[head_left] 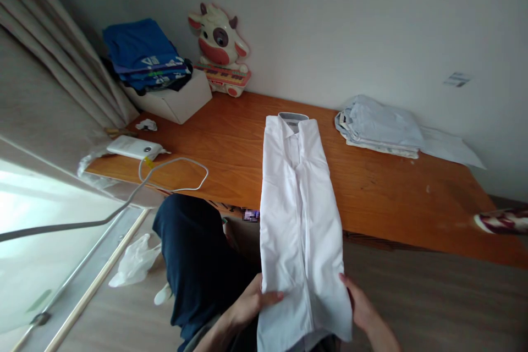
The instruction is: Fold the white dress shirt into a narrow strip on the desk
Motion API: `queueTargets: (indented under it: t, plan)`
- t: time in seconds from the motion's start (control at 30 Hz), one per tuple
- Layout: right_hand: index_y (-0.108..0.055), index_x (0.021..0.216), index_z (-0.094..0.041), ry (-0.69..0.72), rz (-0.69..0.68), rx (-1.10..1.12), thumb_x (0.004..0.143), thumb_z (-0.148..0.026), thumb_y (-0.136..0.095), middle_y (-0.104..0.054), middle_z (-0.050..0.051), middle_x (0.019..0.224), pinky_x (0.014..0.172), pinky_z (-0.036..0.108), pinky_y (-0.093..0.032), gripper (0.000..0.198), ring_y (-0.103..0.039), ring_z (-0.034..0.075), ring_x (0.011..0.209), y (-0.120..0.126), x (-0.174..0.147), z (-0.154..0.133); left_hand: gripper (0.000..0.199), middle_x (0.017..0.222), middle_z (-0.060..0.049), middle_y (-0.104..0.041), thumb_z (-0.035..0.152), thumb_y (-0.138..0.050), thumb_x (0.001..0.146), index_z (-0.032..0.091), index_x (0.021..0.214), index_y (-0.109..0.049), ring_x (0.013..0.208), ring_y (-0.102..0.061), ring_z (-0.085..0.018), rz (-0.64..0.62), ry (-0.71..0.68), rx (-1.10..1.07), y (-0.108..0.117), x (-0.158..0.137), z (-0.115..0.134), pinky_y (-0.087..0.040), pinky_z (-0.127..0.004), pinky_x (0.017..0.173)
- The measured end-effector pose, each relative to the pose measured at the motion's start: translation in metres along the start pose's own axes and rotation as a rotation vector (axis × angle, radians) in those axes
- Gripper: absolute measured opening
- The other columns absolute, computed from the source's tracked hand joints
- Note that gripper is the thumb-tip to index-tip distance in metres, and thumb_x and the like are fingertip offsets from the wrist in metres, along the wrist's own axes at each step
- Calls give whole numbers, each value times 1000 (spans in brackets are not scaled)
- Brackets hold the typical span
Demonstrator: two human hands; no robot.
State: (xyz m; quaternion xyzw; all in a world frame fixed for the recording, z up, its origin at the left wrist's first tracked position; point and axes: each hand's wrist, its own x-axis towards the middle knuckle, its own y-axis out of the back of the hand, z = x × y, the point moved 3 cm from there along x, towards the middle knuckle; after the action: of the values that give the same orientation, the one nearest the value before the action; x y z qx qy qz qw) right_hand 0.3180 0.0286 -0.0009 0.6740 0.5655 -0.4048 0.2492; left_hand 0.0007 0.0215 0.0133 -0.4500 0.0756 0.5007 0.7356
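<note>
Running off the bottom edge of the view, so hiding its hem: a white shirt (301, 214), folded into a long strip, lying collar-up across the front edge of the wooden table (383, 187) and hanging down toward the lap. Pinching the shirt's lower left edge, thumb lying on top and fingers tucked out of sight beneath: the left hand (247, 303). Gripping the lower right edge, mostly covered by cloth so that finger spread is hard to make out: the right hand (359, 303); sitting well apart near the wall: a stack of folded clothes (379, 127).
</note>
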Motion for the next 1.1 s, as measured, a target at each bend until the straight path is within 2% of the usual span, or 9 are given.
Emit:
queueTargets:
  t: [0.2,0.37,0.53,0.63,0.73,0.8,0.9,1.0,1.1]
  plan:
    - [-76,101,-29,91,68,-123,63,-59,-93,-86,5,101,87,45,-64,52,-80,35,98,3,-4,12,59,79,-5,-70,67,-90,77,11,92,-78,73,-58,-17,266,-163,237,23,13,-32,-45,-26,65]
    - [-78,105,-25,194,21,-330,61,-64,-92,-85,10,108,95,51,-62,61,-77,44,110,-6,-4,-3,57,85,-6,-72,62,-96,73,12,96,-80,77,-60,-20,276,-126,207,24,14,-31,-48,-27,67]
    - [-62,143,-27,396,92,-436,60,-57,-94,-72,12,147,123,50,-48,94,-63,41,142,-13,-4,-24,62,94,-8,-77,61,-96,74,11,106,-81,84,-66,-23,251,-120,163,23,14,-27,-54,-30,75]
    - [-39,164,-31,594,239,-528,71,-58,-89,-49,12,170,132,52,-36,109,-49,38,156,-13,-6,-30,59,98,-8,-77,58,-94,79,11,111,-81,87,-67,-23,261,-158,172,23,13,-23,-54,-29,76]
    - [-38,167,-31,947,400,-754,88,-54,-77,-42,13,175,136,60,-27,91,-38,39,162,-22,-12,-42,57,104,-9,-78,55,-90,85,12,121,-79,92,-68,-25,224,-201,150,19,12,-11,-55,-30,81]
    - [-39,168,-35,1168,423,-945,94,-46,-72,-41,11,175,136,66,-26,81,-33,40,165,-40,-17,-55,58,110,-10,-79,55,-89,86,13,125,-79,98,-70,-27,181,-207,119,17,11,-4,-56,-31,86]
    - [-19,175,-38,1356,347,-1155,101,-42,-65,-31,8,181,134,74,-23,87,-26,41,168,-82,-19,-81,63,115,-12,-79,57,-89,85,14,130,-78,101,-72,-29,147,-183,71,17,10,-2,-57,-34,89]
    - [-2,178,-31,1362,258,-1310,106,-51,-57,-20,11,184,134,77,-14,93,-18,41,170,-130,-13,-101,64,112,-12,-80,55,-90,85,13,131,-77,98,-72,-29,154,-195,107,17,9,-8,-58,-34,86]
    - [-4,178,-28,1314,275,-1437,105,-57,-58,-20,13,184,133,78,-8,96,-16,43,170,-159,-4,-106,68,118,-12,-80,54,-92,83,15,137,-75,106,-72,-32,236,-234,143,18,7,-11,-59,-39,95]
